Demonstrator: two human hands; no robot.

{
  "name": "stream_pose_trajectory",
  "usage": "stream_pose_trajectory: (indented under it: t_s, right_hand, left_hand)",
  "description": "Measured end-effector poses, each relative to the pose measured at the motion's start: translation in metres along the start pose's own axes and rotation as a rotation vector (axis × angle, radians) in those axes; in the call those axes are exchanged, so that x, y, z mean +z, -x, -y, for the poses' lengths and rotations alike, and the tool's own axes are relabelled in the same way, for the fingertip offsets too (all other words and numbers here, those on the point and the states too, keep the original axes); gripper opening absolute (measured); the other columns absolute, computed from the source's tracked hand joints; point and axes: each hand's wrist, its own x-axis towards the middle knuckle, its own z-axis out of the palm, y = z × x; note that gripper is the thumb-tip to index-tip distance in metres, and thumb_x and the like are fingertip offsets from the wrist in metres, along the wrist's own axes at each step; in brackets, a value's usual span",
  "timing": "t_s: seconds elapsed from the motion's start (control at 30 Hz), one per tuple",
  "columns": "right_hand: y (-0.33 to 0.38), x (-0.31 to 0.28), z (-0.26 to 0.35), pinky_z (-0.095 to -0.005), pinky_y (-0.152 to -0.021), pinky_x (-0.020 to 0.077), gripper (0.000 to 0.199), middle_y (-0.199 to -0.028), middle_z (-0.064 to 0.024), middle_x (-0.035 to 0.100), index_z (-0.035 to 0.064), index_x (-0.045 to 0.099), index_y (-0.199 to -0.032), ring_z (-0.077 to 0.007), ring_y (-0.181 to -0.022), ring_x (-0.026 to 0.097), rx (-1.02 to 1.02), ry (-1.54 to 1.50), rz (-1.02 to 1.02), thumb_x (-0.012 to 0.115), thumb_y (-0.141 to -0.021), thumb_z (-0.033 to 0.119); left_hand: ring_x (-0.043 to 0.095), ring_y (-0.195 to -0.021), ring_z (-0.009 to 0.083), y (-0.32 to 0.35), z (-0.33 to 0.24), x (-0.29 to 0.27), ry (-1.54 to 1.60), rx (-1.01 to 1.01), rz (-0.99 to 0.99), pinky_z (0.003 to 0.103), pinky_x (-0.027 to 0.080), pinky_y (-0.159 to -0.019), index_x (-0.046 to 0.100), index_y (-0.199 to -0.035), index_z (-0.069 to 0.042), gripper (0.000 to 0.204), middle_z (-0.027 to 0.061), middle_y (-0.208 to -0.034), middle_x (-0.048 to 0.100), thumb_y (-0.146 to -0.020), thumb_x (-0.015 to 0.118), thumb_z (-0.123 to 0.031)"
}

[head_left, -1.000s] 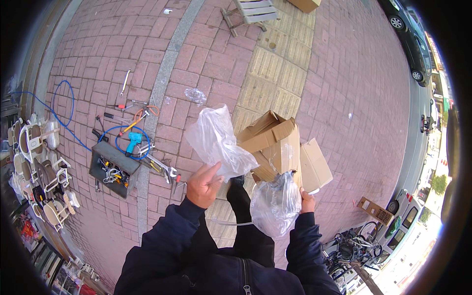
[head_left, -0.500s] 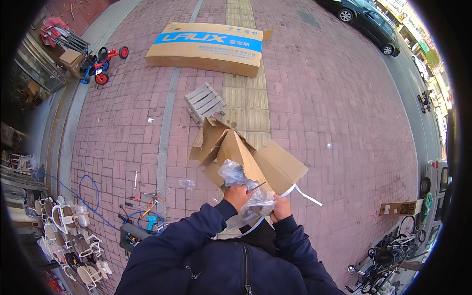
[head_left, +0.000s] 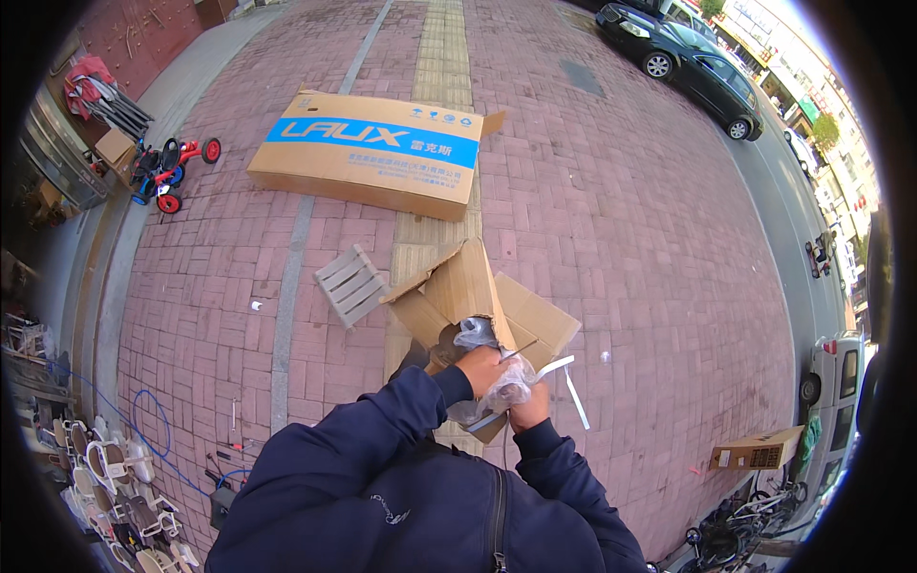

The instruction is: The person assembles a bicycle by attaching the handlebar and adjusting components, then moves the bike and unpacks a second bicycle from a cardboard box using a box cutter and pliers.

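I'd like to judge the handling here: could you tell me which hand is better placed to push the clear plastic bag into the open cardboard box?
Probably the left hand: it grips the clear plastic bag nearest the open cardboard box, while the right hand holds lower, farther back.

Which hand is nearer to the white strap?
Right. The right hand is just beside the white strap, at its near end; the left hand is further left, gripping the plastic bag.

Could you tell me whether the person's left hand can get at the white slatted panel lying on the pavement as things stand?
Probably not: the left hand is gripping the crumpled plastic bag at the open cardboard box, and the white slatted panel lies apart to its left.
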Motion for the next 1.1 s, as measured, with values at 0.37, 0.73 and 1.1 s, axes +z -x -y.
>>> stream_pose_trajectory:
  t_s: [0.37, 0.73, 1.1]
  right_hand:
    - [-0.215, -0.025, 0.100, -0.0347, -0.083, 0.0554, 0.032, -0.112, -0.0119, 0.067, -0.0058, 0.059, -0.123, -0.0214, -0.095, 0.067, -0.094, -0.361, -0.363, 0.060, -0.093, 0.006]
    - [-0.420, -0.161, 0.197, -0.0377, -0.087, 0.0558, 0.034, -0.116, -0.0106, 0.065, -0.0031, 0.057, -0.125, -0.0235, -0.100, 0.066, -0.295, -0.338, -0.518, 0.057, -0.096, 0.013]
    - [-0.668, -0.264, 0.266, -0.0370, -0.082, 0.0564, 0.030, -0.110, -0.0103, 0.066, -0.0051, 0.060, -0.119, -0.0230, -0.096, 0.066, -0.160, -0.243, -0.507, 0.057, -0.092, 0.006]
  left_hand:
    - [0.067, -0.100, 0.0346, -0.219, -0.063, -0.121, 0.208, -0.068, -0.174, 0.038, 0.051, -0.088, 0.062, -0.106, 0.005, 0.036, 0.0227, -0.104, 0.069, -0.092, 0.064, -0.027]
    - [0.065, -0.079, 0.0215, -0.394, 0.086, -0.205, 0.254, -0.237, -0.580, 0.035, 0.050, -0.076, 0.063, -0.094, -0.002, 0.023, 0.0092, -0.083, 0.070, -0.099, 0.050, -0.021]
    - [0.067, -0.087, 0.0386, -0.350, 0.336, -0.221, -0.090, -1.243, -0.805, 0.046, 0.052, -0.081, 0.068, -0.091, -0.002, 0.025, 0.0179, -0.083, 0.069, -0.090, 0.054, -0.022]
